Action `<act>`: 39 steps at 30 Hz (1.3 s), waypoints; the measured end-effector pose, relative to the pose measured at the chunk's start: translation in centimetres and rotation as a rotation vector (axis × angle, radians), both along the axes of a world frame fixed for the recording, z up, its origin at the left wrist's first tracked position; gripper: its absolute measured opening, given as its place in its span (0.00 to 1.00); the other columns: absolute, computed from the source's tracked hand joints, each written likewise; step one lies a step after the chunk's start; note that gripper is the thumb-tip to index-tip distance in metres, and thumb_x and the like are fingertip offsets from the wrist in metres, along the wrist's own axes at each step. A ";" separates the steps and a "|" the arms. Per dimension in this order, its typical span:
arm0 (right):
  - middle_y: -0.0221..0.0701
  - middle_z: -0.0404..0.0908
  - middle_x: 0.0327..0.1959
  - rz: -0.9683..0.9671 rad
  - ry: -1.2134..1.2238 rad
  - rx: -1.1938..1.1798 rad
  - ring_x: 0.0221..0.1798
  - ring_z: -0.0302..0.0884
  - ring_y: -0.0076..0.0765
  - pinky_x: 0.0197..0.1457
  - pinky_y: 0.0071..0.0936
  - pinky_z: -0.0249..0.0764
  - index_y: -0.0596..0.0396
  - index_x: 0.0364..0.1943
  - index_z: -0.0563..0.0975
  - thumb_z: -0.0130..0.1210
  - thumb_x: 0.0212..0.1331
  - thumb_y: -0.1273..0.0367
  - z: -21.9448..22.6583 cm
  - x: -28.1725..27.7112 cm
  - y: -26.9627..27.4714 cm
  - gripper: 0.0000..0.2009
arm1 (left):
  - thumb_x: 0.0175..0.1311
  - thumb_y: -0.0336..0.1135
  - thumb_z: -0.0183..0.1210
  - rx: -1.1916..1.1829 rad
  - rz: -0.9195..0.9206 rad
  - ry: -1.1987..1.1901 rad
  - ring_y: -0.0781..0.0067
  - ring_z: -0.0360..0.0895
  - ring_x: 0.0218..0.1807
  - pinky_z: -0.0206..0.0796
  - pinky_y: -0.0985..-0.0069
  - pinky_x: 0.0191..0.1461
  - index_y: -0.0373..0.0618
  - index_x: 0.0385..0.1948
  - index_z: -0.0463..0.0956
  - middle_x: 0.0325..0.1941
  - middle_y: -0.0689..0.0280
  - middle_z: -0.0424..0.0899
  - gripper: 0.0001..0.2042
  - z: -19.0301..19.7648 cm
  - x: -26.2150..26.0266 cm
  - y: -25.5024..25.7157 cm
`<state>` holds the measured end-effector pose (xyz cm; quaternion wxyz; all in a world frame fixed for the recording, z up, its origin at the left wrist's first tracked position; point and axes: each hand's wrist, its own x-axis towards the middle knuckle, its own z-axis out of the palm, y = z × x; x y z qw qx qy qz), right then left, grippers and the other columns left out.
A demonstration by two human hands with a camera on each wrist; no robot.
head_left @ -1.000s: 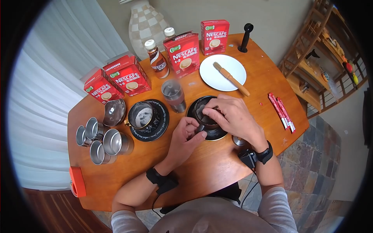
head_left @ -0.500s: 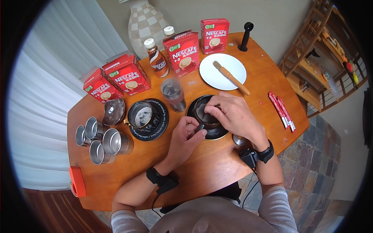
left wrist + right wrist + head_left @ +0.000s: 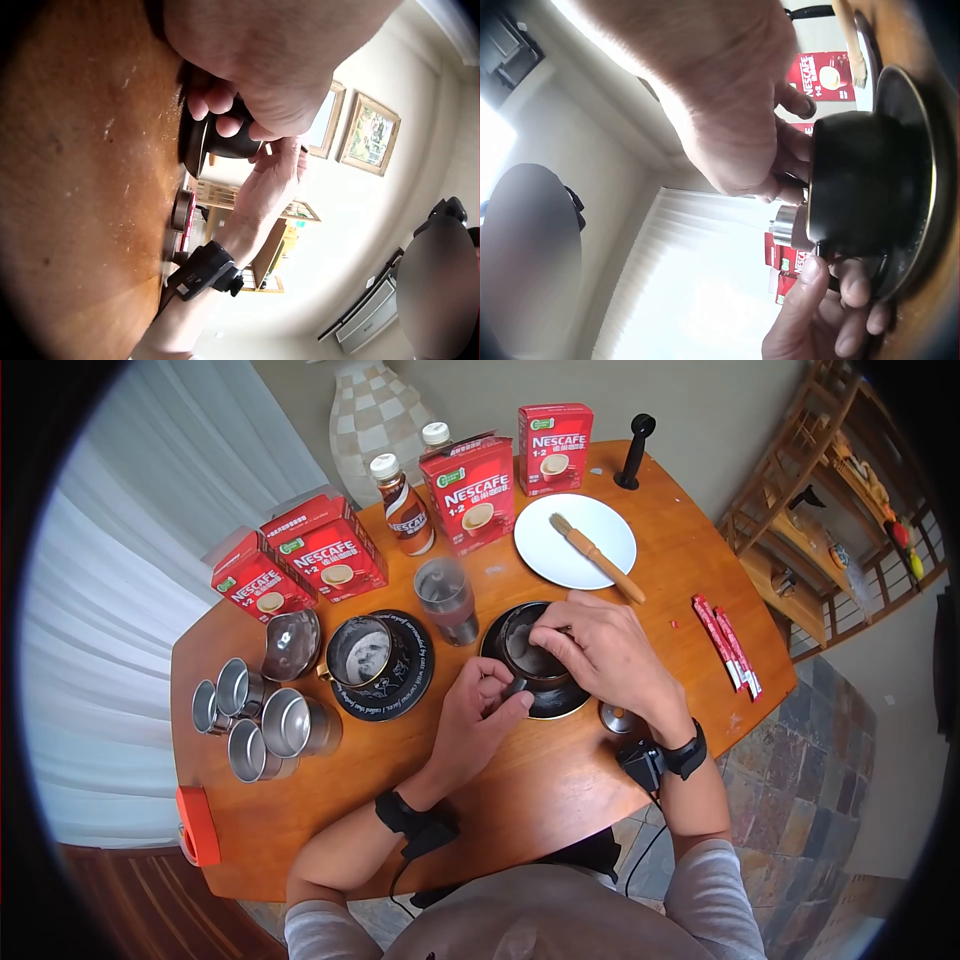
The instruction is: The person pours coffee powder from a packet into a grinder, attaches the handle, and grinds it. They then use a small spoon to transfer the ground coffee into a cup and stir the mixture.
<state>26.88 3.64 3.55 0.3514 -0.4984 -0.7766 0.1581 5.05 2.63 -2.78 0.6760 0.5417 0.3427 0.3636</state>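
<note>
A dark cup (image 3: 851, 184) stands on a black saucer (image 3: 560, 706) with a thin gold rim, near the table's middle. At the cup's near left side my left hand (image 3: 480, 712) pinches its handle between thumb and curled fingers. My right hand (image 3: 612, 655) bends over the mouth, thumb and fingers together at the rim. They pinch a thin dark handle, of which only a small end shows; its lower part is hidden by the fingers and cup, and I cannot tell its kind.
Left of the hands stand another cup (image 3: 360, 655) on a lettered saucer and several metal cups (image 3: 288, 725). A clear tumbler (image 3: 446, 598) stands close beyond. Behind are red Nescafe boxes (image 3: 470, 500) and a white plate (image 3: 540, 560) with a brush (image 3: 608, 572). Red sachets (image 3: 722, 645) lie right.
My right hand makes small shifts over the cup's mouth, its fingers staying pinched. The left hand keeps its hold on the handle; the cup stays on its saucer.
</note>
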 end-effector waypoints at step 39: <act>0.39 0.86 0.34 0.017 0.013 -0.008 0.42 0.83 0.49 0.46 0.44 0.77 0.57 0.39 0.86 0.59 0.70 0.65 0.0 -0.2 0.0 0.10 | 0.73 0.23 0.61 0.003 0.002 0.010 0.91 0.75 0.38 0.65 0.88 0.40 0.43 0.49 0.64 0.45 0.67 0.85 0.13 0.1 0.1 0.0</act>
